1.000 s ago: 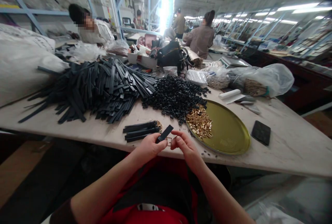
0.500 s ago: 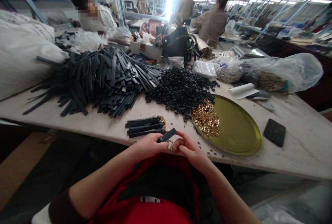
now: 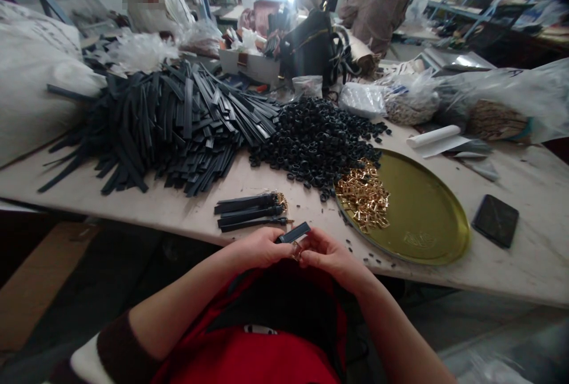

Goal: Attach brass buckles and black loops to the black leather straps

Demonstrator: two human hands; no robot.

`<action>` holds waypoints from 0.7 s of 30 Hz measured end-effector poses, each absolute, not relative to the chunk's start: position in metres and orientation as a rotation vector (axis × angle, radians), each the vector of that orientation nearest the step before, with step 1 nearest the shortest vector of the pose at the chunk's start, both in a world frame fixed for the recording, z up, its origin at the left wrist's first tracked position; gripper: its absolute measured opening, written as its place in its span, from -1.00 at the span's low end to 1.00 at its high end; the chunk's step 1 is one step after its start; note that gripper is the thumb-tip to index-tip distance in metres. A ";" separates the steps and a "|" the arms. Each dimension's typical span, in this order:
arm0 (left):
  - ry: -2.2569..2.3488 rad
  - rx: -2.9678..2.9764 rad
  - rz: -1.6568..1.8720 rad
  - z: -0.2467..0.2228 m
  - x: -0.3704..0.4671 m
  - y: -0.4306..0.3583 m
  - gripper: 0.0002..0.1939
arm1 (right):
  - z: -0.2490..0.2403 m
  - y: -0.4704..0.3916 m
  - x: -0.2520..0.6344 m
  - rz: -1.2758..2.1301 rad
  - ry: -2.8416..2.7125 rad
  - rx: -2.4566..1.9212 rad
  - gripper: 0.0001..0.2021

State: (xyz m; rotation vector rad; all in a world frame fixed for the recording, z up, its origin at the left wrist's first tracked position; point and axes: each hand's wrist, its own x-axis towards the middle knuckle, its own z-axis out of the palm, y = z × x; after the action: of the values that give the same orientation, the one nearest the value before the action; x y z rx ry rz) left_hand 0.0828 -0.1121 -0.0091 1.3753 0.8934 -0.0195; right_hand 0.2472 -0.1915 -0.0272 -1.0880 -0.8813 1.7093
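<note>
At the table's front edge, my left hand [image 3: 265, 248] pinches a dark strap [image 3: 295, 233] whose flat end points up and to the right. A gold buckle [image 3: 296, 249] sits between both hands, just below the strap. The fingers of my right hand [image 3: 322, 253] are closed on the buckle. Just behind my left hand lie several straps with gold buckles [image 3: 251, 209], side by side. Gold buckles [image 3: 363, 194] are heaped on the left part of a round, gold-coloured tray [image 3: 422, 206].
A big pile of dark straps [image 3: 164, 123] covers the left of the table [image 3: 542, 253], beside a heap of small black loops [image 3: 311, 141]. A dark flat object [image 3: 495, 220] lies right of the tray. Plastic bags [image 3: 409, 99] and two people stand farther back.
The view has tilted down and come closer. My right fingers have closed in round the buckle, which is now more covered. The strap stays in my left hand.
</note>
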 end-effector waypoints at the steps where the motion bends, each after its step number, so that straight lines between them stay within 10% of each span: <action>1: 0.890 1.377 0.001 -0.010 0.081 -0.112 -0.66 | -0.026 -0.193 0.249 1.719 -0.890 -1.098 -0.65; 13: 0.818 1.308 -0.042 -0.014 0.075 -0.129 -0.78 | -0.025 -0.207 0.230 1.593 -0.828 -1.141 -0.45; 21: 0.852 1.403 0.272 0.003 0.055 -0.142 -0.60 | -0.029 -0.210 0.224 1.396 -0.470 -1.091 -0.77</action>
State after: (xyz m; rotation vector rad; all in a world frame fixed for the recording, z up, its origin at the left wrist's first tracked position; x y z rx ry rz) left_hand 0.0555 -0.1419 0.0028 1.4031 0.8518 0.2718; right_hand 0.2238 -0.2098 -0.0286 -1.0908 -0.4697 1.3962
